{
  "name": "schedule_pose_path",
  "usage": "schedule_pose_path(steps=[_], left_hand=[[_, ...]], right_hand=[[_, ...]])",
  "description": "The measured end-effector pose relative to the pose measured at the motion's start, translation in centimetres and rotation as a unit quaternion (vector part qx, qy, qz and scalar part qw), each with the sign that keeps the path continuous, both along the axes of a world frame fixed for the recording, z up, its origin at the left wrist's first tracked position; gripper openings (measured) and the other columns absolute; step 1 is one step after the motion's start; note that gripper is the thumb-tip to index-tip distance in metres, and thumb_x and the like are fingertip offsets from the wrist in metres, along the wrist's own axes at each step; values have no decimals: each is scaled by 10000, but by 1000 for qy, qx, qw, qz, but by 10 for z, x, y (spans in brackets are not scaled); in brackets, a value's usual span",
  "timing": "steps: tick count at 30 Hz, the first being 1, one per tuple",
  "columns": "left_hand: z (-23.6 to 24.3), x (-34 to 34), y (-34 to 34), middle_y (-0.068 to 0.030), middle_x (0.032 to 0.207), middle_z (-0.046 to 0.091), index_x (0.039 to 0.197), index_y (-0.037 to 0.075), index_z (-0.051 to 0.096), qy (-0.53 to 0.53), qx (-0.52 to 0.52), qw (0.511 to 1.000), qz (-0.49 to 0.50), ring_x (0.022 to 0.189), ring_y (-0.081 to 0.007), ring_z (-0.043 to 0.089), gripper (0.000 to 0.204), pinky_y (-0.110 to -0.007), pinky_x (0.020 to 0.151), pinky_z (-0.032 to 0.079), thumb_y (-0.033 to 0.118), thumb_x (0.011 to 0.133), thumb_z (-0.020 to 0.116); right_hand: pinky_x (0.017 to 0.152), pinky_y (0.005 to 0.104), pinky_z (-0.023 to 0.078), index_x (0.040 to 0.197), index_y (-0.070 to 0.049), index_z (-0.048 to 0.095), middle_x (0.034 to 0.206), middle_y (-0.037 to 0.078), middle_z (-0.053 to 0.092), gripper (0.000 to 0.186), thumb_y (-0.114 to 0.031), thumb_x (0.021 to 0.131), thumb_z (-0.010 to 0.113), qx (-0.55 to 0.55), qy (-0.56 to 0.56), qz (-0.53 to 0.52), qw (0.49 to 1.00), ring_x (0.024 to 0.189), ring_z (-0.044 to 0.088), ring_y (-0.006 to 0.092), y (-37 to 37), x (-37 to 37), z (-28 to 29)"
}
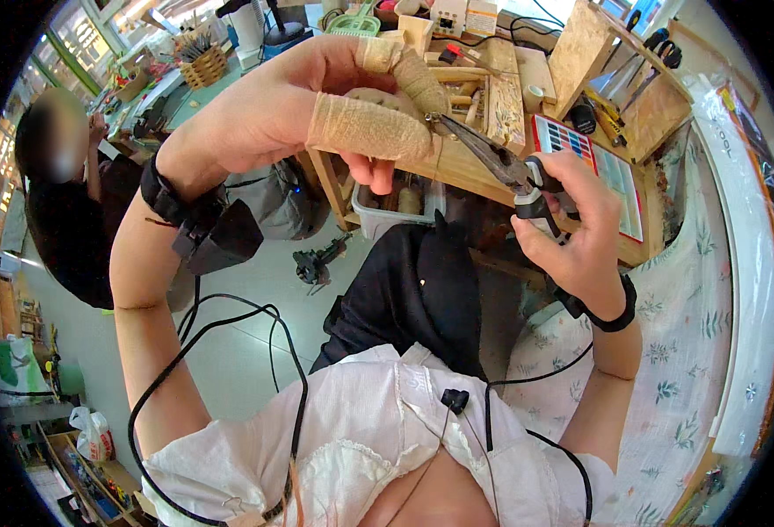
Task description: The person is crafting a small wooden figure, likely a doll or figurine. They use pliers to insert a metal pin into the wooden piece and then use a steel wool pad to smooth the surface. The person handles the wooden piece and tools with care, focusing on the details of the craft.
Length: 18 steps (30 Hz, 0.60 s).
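Wooden and cluttered, the table (470, 180) spans twelve to two o'clock. Between two and three, the right hand (587, 220) wraps the handles of long-nose pliers (499, 165); at eleven, the left hand (290, 110) bunches its taped fingertips at their nose. The pliers look stiff and fairly light, best held by those cushioned handles. Whatever the left may be pinching is too small and hidden to tell.

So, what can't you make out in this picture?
- Head view: what, if anything, the left grip pinches; its beige-taped fingers hide it.
- Head view: the black-and-white handles of the grey metal pliers; the right grip partly covers them.
- Head view: the thin items in the woven tan basket; too small to tell apart.
- Head view: the white shirt's extent; the lower edge cuts it off.
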State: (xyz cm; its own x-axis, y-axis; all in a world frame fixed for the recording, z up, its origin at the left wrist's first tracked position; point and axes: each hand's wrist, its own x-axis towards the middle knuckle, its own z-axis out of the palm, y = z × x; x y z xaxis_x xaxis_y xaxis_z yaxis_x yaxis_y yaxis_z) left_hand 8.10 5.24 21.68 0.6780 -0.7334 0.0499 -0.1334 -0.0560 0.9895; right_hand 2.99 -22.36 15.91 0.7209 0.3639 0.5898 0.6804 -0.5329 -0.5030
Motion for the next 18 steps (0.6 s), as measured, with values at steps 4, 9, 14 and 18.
schedule_pose_path(steps=[4,9,14,18], left_hand=[[-9,6,0,-76,950,661,1100,11,573,-171,-23,985,-22,740,-107,647,415,-253,673,556,138,762,777],[-1,-8,-2,-73,930,663,1117,-4,570,-109,-4,994,18,704,-86,636,427,-213,572,535,150,770,764],[-7,-11,-5,-109,653,614,978,-30,569,-64,-25,996,58,371,-115,517,289,-204,326,385,226,858,629],[-10,-4,-2,-135,602,586,932,-79,561,-4,-75,997,5,326,-131,470,326,-205,281,345,237,864,598]], right_hand=[[661,219,495,1027,24,578,923,63,592,383,-87,687,715,40,65,14,997,821,575,93,-1,-5,0],[638,214,482,1016,13,587,929,53,596,375,-85,679,718,49,108,15,993,798,570,92,-4,-6,-1],[608,220,470,1004,-7,586,890,56,589,374,-88,663,717,16,9,10,1000,756,582,131,-1,-4,-1],[608,264,477,1006,-18,585,861,78,575,404,-101,635,719,-17,-87,-3,996,735,591,201,-1,0,-3]])
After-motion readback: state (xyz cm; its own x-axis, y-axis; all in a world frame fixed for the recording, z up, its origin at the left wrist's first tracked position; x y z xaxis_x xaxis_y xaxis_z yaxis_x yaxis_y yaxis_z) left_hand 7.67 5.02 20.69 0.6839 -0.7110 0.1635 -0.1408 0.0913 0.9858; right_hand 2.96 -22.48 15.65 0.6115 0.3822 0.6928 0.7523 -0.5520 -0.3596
